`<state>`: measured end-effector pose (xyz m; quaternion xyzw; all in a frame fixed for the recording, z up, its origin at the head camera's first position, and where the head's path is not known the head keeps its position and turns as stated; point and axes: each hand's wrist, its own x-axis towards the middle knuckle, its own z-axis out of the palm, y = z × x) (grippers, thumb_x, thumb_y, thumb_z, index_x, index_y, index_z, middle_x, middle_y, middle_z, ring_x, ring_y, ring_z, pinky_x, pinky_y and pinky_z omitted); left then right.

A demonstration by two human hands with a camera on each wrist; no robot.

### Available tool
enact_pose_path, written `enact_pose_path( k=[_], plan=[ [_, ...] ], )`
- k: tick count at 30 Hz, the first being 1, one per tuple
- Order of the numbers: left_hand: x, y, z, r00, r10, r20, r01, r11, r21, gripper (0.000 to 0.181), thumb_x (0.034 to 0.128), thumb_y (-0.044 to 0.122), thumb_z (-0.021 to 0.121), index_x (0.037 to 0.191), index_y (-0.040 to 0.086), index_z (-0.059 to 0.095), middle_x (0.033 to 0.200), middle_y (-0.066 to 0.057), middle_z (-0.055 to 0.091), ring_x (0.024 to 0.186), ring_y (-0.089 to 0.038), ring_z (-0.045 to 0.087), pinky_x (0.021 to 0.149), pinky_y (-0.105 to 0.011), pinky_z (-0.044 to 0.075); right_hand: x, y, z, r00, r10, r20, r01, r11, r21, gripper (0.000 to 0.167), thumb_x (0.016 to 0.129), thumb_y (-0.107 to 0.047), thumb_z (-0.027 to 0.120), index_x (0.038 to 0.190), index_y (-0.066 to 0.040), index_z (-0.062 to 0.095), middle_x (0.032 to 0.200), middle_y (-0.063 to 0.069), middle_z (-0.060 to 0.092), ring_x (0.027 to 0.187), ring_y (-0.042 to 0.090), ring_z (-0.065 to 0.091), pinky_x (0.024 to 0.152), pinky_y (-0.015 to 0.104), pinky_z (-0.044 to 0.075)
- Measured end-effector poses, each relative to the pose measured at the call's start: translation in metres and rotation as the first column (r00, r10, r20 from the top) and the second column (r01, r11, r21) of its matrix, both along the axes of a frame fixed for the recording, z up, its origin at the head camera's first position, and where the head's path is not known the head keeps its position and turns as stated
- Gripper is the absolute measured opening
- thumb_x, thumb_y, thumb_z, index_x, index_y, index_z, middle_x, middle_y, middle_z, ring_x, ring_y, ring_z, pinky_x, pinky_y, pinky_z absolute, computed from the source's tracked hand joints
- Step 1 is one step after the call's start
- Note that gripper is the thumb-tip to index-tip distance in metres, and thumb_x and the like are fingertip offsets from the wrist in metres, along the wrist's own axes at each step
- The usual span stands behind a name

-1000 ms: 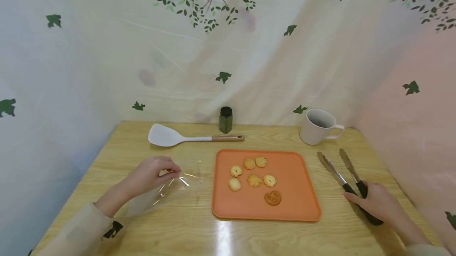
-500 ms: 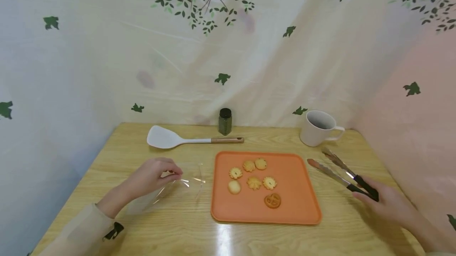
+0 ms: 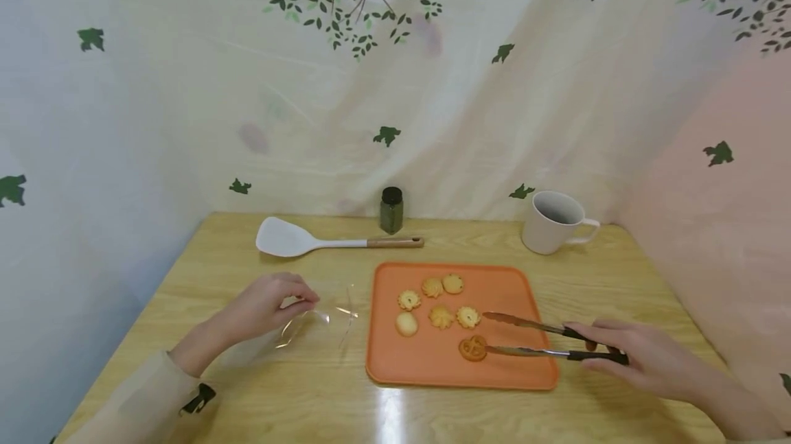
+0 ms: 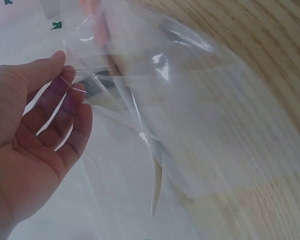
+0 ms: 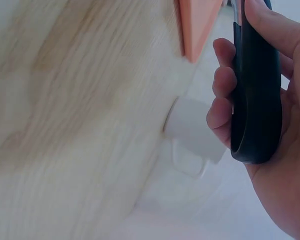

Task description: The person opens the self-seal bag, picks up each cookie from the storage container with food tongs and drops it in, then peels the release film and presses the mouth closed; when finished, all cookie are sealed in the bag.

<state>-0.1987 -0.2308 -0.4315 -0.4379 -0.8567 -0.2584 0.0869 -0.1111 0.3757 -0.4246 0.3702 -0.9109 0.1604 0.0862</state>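
In the head view my left hand (image 3: 266, 307) pinches the edge of a clear plastic bag (image 3: 309, 331) between thumb and forefinger. The left wrist view shows the bag (image 4: 215, 120) spread out, its mouth lifted from the table. My right hand (image 3: 643, 358) grips black-handled tongs (image 3: 525, 351) whose arms stand apart over the orange tray (image 3: 513, 368). One tong tip is by the brown pretzel-shaped cookie (image 3: 473, 348); the other is beside a pale flower-shaped cookie (image 3: 467, 316). Whether the tips touch them I cannot tell. Several other cookies (image 3: 441, 317) lie on the tray.
Behind the tray stand a dark-lidded jar (image 3: 391, 211) and a white mug (image 3: 552, 222). A white spatula (image 3: 287, 238) with a wooden handle lies at the back left of the wooden table (image 3: 296, 403). Patterned cloth (image 3: 309, 121) hangs around the table.
My right hand has lifted the tongs from the table's right side and swung them left over the tray, arms spread. My left hand stays nearly still, holding the bag's edge.
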Motion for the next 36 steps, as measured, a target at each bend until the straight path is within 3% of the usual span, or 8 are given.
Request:
enact_pose_path(
  k=[6,13,26,36],
  plan=[
    [0.002,0.0,0.003,0.999,0.007,0.032,-0.007,1.0,-0.012,0.01,0.0893,0.004,0.077,0.098,0.008,0.078,0.092,0.004,0.072,0.081,-0.005,0.064,0.066,-0.035,0.057,-0.004,-0.011,0.0,0.999,0.048,-0.01,-0.048,0.998,0.045,0.058,0.084,-0.02,0.084,0.138,-0.017,0.064,0.095,-0.025,0.052,0.058,-0.013,0.024,0.05,0.008,0.026],
    [0.002,0.0,0.003,0.999,-0.028,-0.017,0.028,0.999,0.014,0.012,0.0861,0.001,0.079,0.096,0.008,0.078,0.09,0.004,0.072,0.078,-0.005,0.064,0.064,-0.034,0.056,-0.008,-0.01,-0.001,0.998,0.061,0.035,-0.064,0.993,0.097,0.054,0.088,-0.027,0.081,0.139,-0.02,0.064,0.092,-0.023,0.053,0.062,-0.01,0.035,0.051,0.016,0.032],
    [0.002,-0.003,0.001,1.0,-0.016,0.011,0.016,1.0,-0.003,0.011,0.088,0.003,0.078,0.098,0.009,0.078,0.092,0.004,0.072,0.081,-0.005,0.064,0.066,-0.036,0.057,-0.008,-0.016,-0.002,0.998,0.046,0.05,-0.049,0.996,0.075,0.047,0.091,-0.023,0.078,0.136,-0.019,0.066,0.089,-0.026,0.052,0.054,-0.012,0.034,0.049,0.014,0.033],
    [0.003,-0.003,0.002,1.0,-0.013,0.002,0.013,1.0,-0.001,0.011,0.0877,0.003,0.078,0.097,0.009,0.078,0.092,0.004,0.072,0.08,-0.006,0.065,0.066,-0.036,0.057,-0.011,-0.023,-0.007,0.997,0.078,0.001,-0.077,0.995,0.062,0.05,0.087,-0.026,0.082,0.134,-0.017,0.068,0.091,-0.028,0.053,0.063,-0.01,0.037,0.052,0.012,0.031]
  ],
)
